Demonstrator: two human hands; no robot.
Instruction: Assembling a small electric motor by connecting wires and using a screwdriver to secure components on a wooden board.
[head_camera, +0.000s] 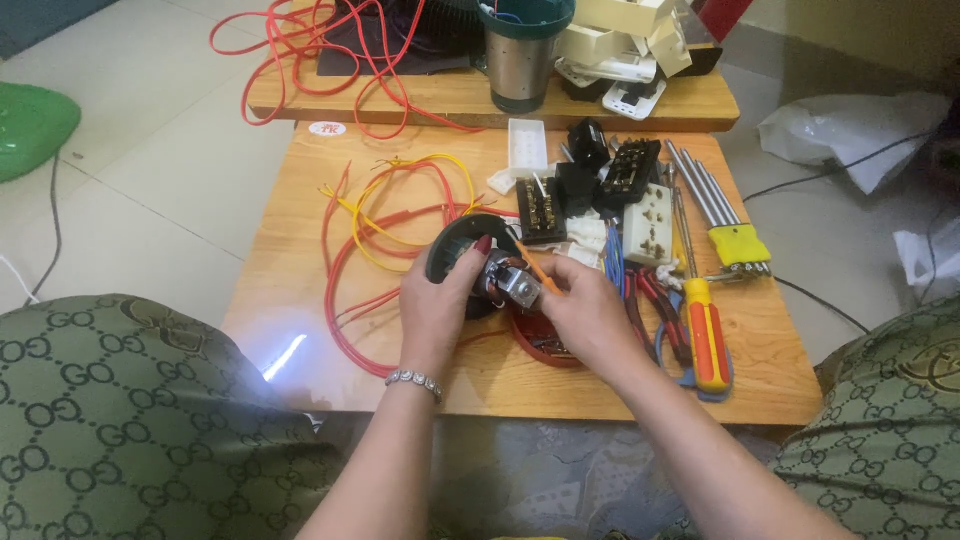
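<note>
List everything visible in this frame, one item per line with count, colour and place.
Low wooden table: one, light wood, centre.
Round part: one, dark, held over the table.
Metal fitting: one, silver, between both hands.
Loose wires: several, red and yellow, table's left half.
Socket modules: several, black and white, table's upper right.
Screwdriver: one, red and yellow handle, right edge.
Hex key set: one, yellow holder, far right.
Metal cylinder: one, steel with green top, rear board.
Plastic bag: one, white, floor at right.
Left hand: grips the round part, bracelet on wrist.
Right hand: pinches the metal fitting.
</note>
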